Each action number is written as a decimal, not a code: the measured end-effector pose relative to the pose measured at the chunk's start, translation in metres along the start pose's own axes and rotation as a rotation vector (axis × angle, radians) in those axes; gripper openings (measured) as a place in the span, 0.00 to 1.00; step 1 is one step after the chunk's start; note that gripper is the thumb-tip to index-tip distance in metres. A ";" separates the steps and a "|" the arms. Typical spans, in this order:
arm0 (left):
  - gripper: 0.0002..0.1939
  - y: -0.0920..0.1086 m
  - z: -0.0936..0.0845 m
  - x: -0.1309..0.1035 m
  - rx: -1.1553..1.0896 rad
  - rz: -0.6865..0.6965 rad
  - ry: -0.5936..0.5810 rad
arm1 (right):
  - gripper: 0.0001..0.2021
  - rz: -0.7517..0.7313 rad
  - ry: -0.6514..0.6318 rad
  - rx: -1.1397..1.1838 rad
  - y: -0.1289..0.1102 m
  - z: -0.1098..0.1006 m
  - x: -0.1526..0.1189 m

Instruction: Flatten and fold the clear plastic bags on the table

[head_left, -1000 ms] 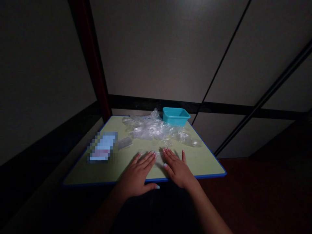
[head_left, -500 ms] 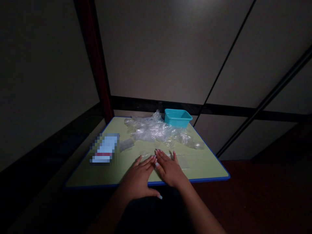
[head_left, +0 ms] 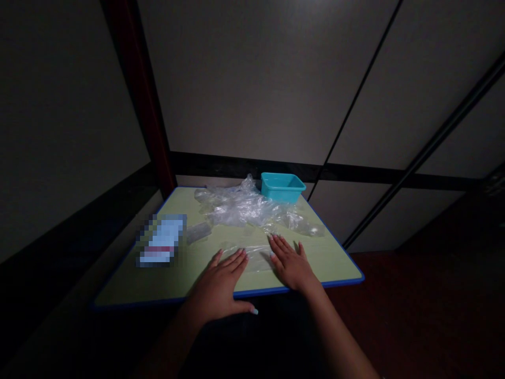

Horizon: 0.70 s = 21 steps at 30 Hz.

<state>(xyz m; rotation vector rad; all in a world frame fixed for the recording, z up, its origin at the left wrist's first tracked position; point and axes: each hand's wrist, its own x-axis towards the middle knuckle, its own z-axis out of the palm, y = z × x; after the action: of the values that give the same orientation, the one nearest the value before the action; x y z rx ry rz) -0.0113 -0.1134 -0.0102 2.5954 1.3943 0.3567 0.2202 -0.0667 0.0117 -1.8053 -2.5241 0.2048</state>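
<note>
A clear plastic bag (head_left: pixel 258 260) lies flat near the front edge of the table, partly covered by my hands. My left hand (head_left: pixel 223 281) rests on its left end, fingers stretched out and thumb spread towards me. On its right part lies my right hand (head_left: pixel 291 263), palm down with the fingers apart. Beyond them spreads a crumpled heap of clear plastic bags (head_left: pixel 244 208). A small folded piece of clear plastic (head_left: pixel 199 232) lies to the left of the heap.
A turquoise plastic basin (head_left: pixel 282 188) stands at the back right of the pale green table (head_left: pixel 158 287), which has a blue edge. At the left lies a blurred-out flat object (head_left: pixel 162 239), perhaps a phone. A panelled wall (head_left: pixel 252 89) rises behind the table.
My right hand has slid to the right, away from my left hand, uncovering the middle of the flat bag. The view has shifted slightly; my left hand stays nearly in place.
</note>
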 end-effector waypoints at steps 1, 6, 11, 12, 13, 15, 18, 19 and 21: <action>0.54 0.001 -0.001 0.000 0.002 -0.001 -0.002 | 0.27 0.026 0.001 -0.005 0.005 0.000 0.000; 0.53 0.004 -0.006 0.000 0.022 -0.010 -0.034 | 0.27 0.063 0.040 0.006 0.016 0.002 -0.003; 0.53 0.002 -0.003 -0.001 0.078 0.030 0.034 | 0.28 -0.031 0.091 0.070 -0.004 0.003 -0.015; 0.53 0.001 -0.002 -0.001 0.088 0.033 0.053 | 0.28 -0.076 0.078 0.087 -0.010 0.004 -0.018; 0.53 0.001 -0.001 -0.001 0.096 0.034 0.062 | 0.28 -0.123 0.064 0.104 -0.016 0.004 -0.019; 0.52 0.000 0.001 0.000 0.097 0.037 0.054 | 0.29 -0.189 0.055 0.133 -0.027 0.006 -0.020; 0.50 -0.001 0.000 0.002 0.071 0.048 0.006 | 0.29 -0.221 0.063 0.149 -0.035 0.008 -0.019; 0.50 -0.001 0.000 0.002 0.063 0.046 -0.005 | 0.29 -0.223 0.065 0.149 -0.036 0.009 -0.018; 0.50 0.000 -0.002 0.003 0.052 0.036 -0.016 | 0.29 -0.222 0.063 0.148 -0.034 0.009 -0.017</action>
<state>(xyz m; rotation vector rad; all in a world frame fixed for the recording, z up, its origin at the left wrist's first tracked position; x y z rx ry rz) -0.0100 -0.1110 -0.0081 2.6623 1.3708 0.3075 0.1927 -0.0940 0.0076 -1.4440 -2.5641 0.3122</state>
